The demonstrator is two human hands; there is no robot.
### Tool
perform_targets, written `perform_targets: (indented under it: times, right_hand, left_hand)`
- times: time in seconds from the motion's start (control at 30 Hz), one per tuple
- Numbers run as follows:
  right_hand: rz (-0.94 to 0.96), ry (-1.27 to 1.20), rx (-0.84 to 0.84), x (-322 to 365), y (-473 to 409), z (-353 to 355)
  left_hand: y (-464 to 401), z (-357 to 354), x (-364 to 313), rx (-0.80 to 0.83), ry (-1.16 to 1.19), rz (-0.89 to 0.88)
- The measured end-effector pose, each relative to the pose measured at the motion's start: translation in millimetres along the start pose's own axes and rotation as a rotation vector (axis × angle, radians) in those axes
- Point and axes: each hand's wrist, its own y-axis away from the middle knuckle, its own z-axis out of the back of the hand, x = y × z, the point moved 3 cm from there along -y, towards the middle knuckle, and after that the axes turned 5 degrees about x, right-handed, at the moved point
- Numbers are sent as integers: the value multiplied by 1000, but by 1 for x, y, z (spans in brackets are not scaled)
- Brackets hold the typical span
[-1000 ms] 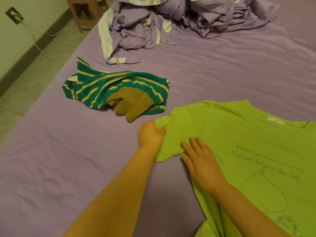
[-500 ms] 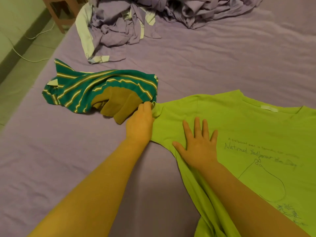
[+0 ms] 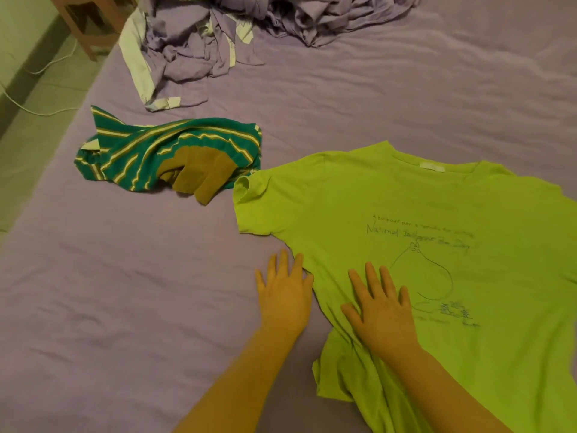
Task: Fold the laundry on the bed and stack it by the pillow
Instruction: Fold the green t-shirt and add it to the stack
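Note:
A lime green T-shirt (image 3: 421, 214) with dark printed writing lies spread front-up on the purple bed sheet (image 3: 109, 292), its left sleeve stretched out flat. My left hand (image 3: 285, 295) rests flat on the sheet at the shirt's left side edge, fingers spread, holding nothing. My right hand (image 3: 382, 310) presses flat on the shirt's body, fingers apart. A crumpled green striped garment (image 3: 150, 151) with a brown patch lies to the upper left, apart from both hands.
A rumpled pile of purple bedding (image 3: 218, 35) lies at the far end of the bed. A wooden stool (image 3: 87, 23) and a white cable (image 3: 37, 110) are on the tiled floor past the bed's left edge.
My left hand let go of the shirt's left sleeve and slid back down to the side edge. My right hand moved lower on the shirt's body. The sleeve now lies flat.

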Motion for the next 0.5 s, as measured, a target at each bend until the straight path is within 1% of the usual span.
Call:
perform_targets:
  times: [0.07,0.13,0.2,0.23,0.3,0.37,0.5]
  right_hand:
    - [-21,25,4,-15,16,-8]
    - [-37,8,13,-27,30,-14]
    - [-42,11,27,-37,45,-20]
    - [-41,15,38,-42,53,-24]
    - [-38,9,72,-51,70,-30]
    - [-22,-29,103,-56,87,-35]
    - [56,-203,129,-53,122,-38]
  left_hand:
    - [17,-4,-4,-9,135,14]
    - [39,-10,-14,-13,395,-16]
    - [66,-23,-24,80,655,6]
    - [79,-31,-28,131,721,46]
    - [102,-46,-33,180,752,104]
    - [124,-58,-35,169,759,118]
    - [163,-68,-34,197,735,148]
